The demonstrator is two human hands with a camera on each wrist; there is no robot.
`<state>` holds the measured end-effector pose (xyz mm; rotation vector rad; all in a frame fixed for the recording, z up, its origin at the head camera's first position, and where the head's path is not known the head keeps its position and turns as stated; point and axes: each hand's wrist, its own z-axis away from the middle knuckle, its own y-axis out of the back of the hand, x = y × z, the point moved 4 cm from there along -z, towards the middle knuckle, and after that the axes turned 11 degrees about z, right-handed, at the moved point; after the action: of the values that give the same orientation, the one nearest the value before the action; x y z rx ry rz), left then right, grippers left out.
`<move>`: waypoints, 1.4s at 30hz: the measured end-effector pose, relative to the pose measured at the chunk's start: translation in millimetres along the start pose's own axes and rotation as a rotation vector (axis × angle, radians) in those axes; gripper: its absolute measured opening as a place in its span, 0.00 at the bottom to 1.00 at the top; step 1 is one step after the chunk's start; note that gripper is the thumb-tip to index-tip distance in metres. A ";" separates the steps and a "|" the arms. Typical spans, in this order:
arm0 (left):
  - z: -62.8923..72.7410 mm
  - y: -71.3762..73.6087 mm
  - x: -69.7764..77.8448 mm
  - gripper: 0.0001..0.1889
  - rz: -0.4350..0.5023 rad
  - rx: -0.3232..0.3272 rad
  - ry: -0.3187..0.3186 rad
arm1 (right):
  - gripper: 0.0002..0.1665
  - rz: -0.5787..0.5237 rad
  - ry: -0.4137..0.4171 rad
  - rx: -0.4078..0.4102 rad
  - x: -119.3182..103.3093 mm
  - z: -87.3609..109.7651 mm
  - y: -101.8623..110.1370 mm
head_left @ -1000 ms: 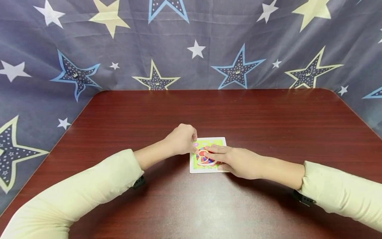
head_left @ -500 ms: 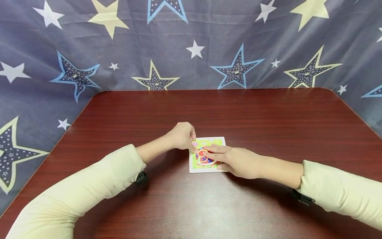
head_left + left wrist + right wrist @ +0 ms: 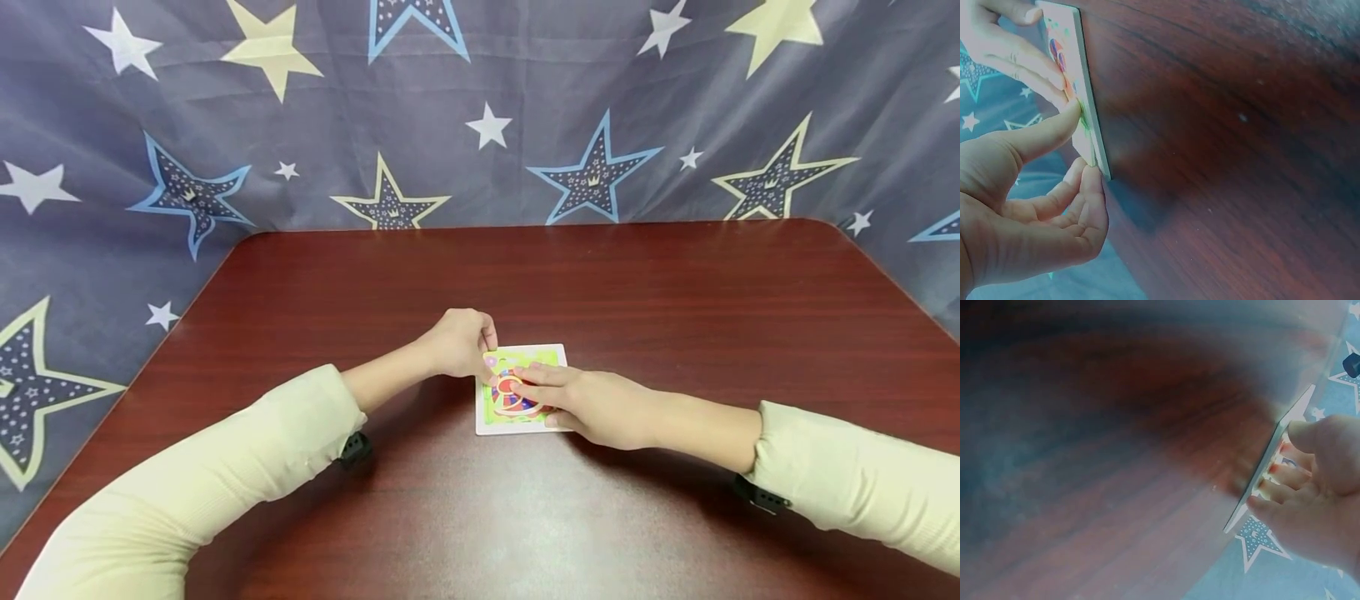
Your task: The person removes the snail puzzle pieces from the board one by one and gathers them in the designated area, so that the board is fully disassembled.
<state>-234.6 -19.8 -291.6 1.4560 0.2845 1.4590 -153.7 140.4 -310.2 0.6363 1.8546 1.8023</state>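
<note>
A small square picture puzzle [image 3: 517, 429] with a white frame lies flat on the table. Its picture is bright green with a round red and blue figure. At its far left corner, my left hand [image 3: 456, 343] pinches a green corner puzzle piece [image 3: 1087, 145] between thumb and fingertips; the left wrist view shows that piece slightly raised from the frame. From the right, my right hand [image 3: 611, 408] rests on the puzzle with its fingers extended over the picture, hiding part of it. The right thumb [image 3: 1302, 436] lies by the frame's near edge.
The dark red wooden table [image 3: 675, 308] extends around the puzzle on all sides. Behind it hangs a grey-blue curtain [image 3: 450, 83] with stars. Black straps [image 3: 354, 450] show below the pale sleeves.
My left hand has shifted slightly at the puzzle's far left corner, where the pinched piece seems a little more tilted. The right hand and the puzzle stay in place.
</note>
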 end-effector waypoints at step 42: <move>1.7 -0.8 -29.5 0.09 0.668 0.087 0.145 | 0.31 -0.010 -0.027 -0.035 -1.0 -0.6 -2.1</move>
<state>-239.8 -42.6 -309.8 1.5981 -0.0678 2.1107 -153.3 139.2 -312.4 0.6335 1.8014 1.8073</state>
